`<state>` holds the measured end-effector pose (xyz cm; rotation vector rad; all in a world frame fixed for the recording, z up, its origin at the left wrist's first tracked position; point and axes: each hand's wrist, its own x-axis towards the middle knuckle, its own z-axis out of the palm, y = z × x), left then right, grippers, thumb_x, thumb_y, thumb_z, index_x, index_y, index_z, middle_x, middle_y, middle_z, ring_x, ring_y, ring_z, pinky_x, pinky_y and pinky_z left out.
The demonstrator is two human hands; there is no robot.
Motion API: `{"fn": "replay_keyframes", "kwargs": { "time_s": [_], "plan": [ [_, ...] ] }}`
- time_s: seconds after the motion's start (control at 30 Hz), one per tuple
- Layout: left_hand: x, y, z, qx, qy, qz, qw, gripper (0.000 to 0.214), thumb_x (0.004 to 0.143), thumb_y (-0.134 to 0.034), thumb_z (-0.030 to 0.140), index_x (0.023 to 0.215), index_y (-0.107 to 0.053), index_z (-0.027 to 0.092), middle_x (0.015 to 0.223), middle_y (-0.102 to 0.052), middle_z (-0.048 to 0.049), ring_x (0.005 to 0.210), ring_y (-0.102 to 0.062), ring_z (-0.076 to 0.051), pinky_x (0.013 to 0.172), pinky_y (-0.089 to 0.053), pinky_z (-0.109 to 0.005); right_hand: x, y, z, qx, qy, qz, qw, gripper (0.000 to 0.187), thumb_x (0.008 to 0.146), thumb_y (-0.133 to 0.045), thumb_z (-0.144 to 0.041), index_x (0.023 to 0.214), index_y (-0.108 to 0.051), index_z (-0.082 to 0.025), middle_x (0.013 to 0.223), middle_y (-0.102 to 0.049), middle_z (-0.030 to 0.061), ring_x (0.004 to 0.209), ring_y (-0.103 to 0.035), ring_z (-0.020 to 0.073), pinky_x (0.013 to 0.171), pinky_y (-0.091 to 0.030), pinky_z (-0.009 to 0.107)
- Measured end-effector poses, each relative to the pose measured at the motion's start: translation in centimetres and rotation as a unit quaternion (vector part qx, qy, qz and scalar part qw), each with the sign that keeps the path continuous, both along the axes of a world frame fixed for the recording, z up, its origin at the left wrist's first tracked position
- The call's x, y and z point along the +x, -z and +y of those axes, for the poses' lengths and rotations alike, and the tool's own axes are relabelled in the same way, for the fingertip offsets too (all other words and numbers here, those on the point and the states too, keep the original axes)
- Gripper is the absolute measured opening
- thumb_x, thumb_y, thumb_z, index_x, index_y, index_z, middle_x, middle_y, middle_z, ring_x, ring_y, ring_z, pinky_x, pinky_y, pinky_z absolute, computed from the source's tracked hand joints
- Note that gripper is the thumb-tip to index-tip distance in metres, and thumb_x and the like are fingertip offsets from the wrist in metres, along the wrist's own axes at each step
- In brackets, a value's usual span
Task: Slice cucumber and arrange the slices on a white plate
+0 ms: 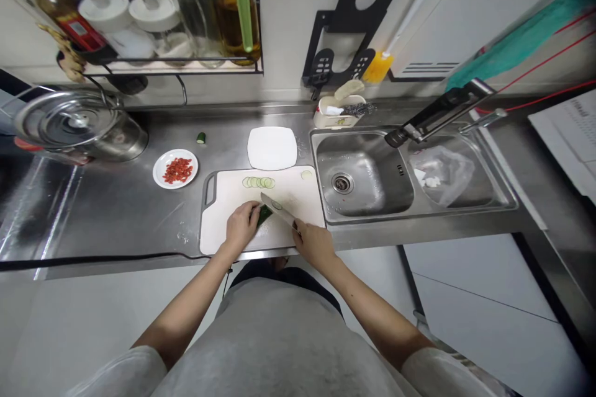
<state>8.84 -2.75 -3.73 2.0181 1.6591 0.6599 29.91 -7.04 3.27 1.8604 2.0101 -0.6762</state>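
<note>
My left hand (242, 226) is curled over a short piece of green cucumber (264, 214) and pins it to the white cutting board (218, 223). My right hand (314, 243) grips the handle of a knife (278, 209), and its blade rests against the cucumber's cut end. A row of thin cucumber slices (258, 182) lies at the far side of the board. One more slice (306, 174) sits near the board's far right corner.
A white empty plate (272, 147) sits behind the board. A small dish of red bits (176, 169) and a cucumber end (201, 138) lie to the left. A steel pot (79, 127) stands far left. The sink (367, 183) and faucet (437, 115) are to the right.
</note>
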Motion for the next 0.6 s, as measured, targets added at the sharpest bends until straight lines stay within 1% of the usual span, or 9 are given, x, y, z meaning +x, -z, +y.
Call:
{"fn": "replay_keyframes", "kwargs": {
  "time_s": [0.1, 0.17, 0.23, 0.27, 0.33, 0.43, 0.5, 0.6],
  "plan": [
    [0.0, -0.3, 0.2, 0.002, -0.039, -0.024, 0.999, 0.026, 0.095, -0.04, 0.034, 0.101, -0.062, 0.022, 0.095, -0.069, -0.005, 0.087, -0.063, -0.019, 0.074, -0.049, -0.031, 0.2, -0.1, -0.1, 0.016, -0.014, -0.006, 1.0, 0.038, 0.097, -0.035, -0.038, 0.126, -0.05, -0.019, 0.101, -0.069, 0.0121, 0.092, -0.064, 0.022, 0.073, -0.039, 0.028],
    [0.1, -0.7, 0.4, 0.014, -0.066, -0.024, 0.997, 0.025, 0.094, -0.041, 0.034, 0.101, -0.062, 0.022, 0.094, -0.067, -0.0058, 0.089, -0.061, -0.021, 0.077, -0.049, -0.033, 0.3, 0.0, -0.2, 0.029, -0.024, -0.009, 0.999, 0.039, 0.096, -0.038, -0.038, 0.128, -0.049, -0.019, 0.101, -0.069, 0.0121, 0.094, -0.064, 0.023, 0.074, -0.039, 0.029],
    [0.3, -1.2, 0.8, 0.028, -0.068, -0.021, 0.997, 0.025, 0.093, -0.043, 0.035, 0.104, -0.062, 0.021, 0.097, -0.066, -0.0071, 0.094, -0.06, -0.022, 0.084, -0.048, -0.036, 0.6, 0.1, -0.3, 0.04, -0.032, -0.013, 0.999, 0.04, 0.095, -0.039, -0.039, 0.128, -0.05, -0.019, 0.099, -0.069, 0.0122, 0.095, -0.064, 0.0235, 0.076, -0.039, 0.029],
    [0.5, -1.6, 1.0, 0.032, -0.056, -0.019, 0.998, 0.026, 0.093, -0.045, 0.035, 0.106, -0.062, 0.022, 0.1, -0.066, -0.0077, 0.097, -0.059, -0.023, 0.087, -0.047, -0.038, 0.7, 0.2, -0.4, 0.046, -0.036, -0.014, 0.998, 0.04, 0.095, -0.04, -0.039, 0.128, -0.05, -0.018, 0.099, -0.069, 0.0124, 0.095, -0.063, 0.0236, 0.076, -0.038, 0.029],
    [1.0, -2.2, 1.4, 0.03, -0.011, -0.006, 0.999, 0.027, 0.092, -0.048, 0.037, 0.11, -0.063, 0.023, 0.107, -0.065, -0.0079, 0.103, -0.057, -0.024, 0.097, -0.042, -0.045, 1.1, 0.2, -0.5, 0.057, -0.047, -0.014, 0.997, 0.043, 0.095, -0.041, -0.04, 0.131, -0.049, -0.018, 0.099, -0.068, 0.013, 0.095, -0.063, 0.0238, 0.076, -0.038, 0.029],
    [2.0, -2.9, 1.8, 0.012, 0.059, 0.023, 0.998, 0.027, 0.089, -0.052, 0.038, 0.11, -0.065, 0.028, 0.11, -0.064, -0.0066, 0.108, -0.054, -0.026, 0.108, -0.025, -0.06, 1.6, 0.1, -0.7, 0.068, -0.068, -0.017, 0.995, 0.045, 0.095, -0.043, -0.039, 0.133, -0.048, -0.017, 0.099, -0.068, 0.0132, 0.094, -0.062, 0.0238, 0.076, -0.038, 0.029],
    [2.7, -3.1, 2.0, 0.003, 0.09, 0.033, 0.995, 0.024, 0.088, -0.054, 0.039, 0.107, -0.067, 0.029, 0.109, -0.064, -0.0061, 0.11, -0.053, -0.028, 0.109, -0.013, -0.067, 1.9, 0.0, -0.8, 0.072, -0.081, -0.02, 0.994, 0.045, 0.094, -0.045, -0.037, 0.134, -0.048, -0.017, 0.098, -0.068, 0.0129, 0.093, -0.062, 0.0233, 0.075, -0.038, 0.029],
    [3.4, -3.4, 2.3, -0.017, 0.117, 0.036, 0.992, 0.018, 0.086, -0.057, 0.036, 0.096, -0.07, 0.029, 0.103, -0.065, -0.005, 0.107, -0.054, -0.028, 0.108, -0.006, -0.071, 2.4, 0.1, -1.0, 0.081, -0.094, -0.025, 0.992, 0.045, 0.092, -0.048, -0.036, 0.134, -0.048, -0.018, 0.096, -0.068, 0.012, 0.092, -0.062, 0.0221, 0.074, -0.037, 0.028]
  ]
}}
